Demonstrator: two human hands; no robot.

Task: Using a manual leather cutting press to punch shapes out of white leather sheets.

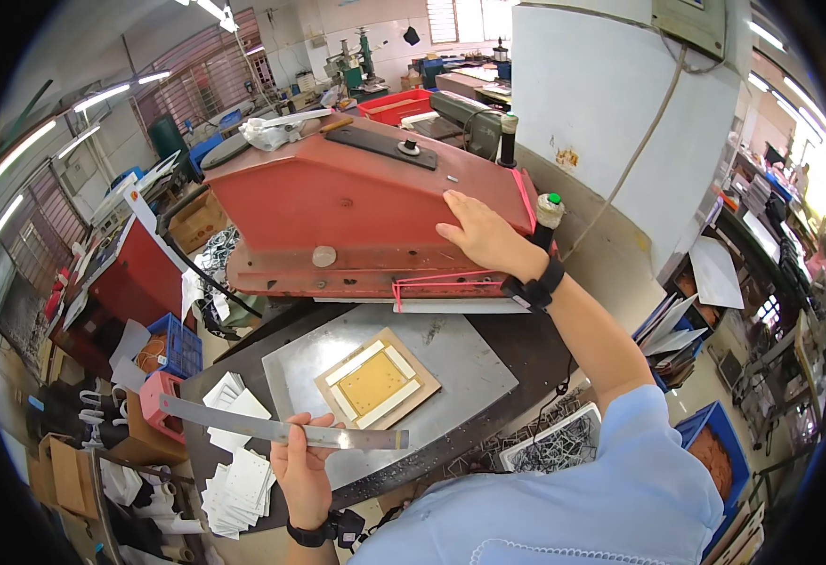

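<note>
Strip (253, 427) in grasp, right hand (481, 231) spread on the machine (338, 217)

The left hand (305, 482) pinches the strip between thumb and fingers, at 7 o'clock from the board (429, 384); the right hand, unclenched and holding nothing, lies on the red machine at 1 o'clock. The board, with its yellow panel (375, 388) and white bars (387, 402), sits on the grey plate (474, 363) upon the desk (535, 344).

The strip is long and its ends are free, so a careless turn of the wrist could knock the board askew or scatter the loose cards (236, 494) at 8 o'clock. Its thin edge might also nick a finger. The plate looks smooth, so a bump could slide the board. The pink cord (432, 281) at 1 o'clock could snag a sleeve or wristband. Should the machine move, fingers reaching beneath it would risk a pinch. The wire pieces (564, 447) at 4 o'clock look likely to prick or tangle.

No brand or label can be made out on the machine, board or cards; marks at the strip's 3 o'clock end are too small to read.
</note>
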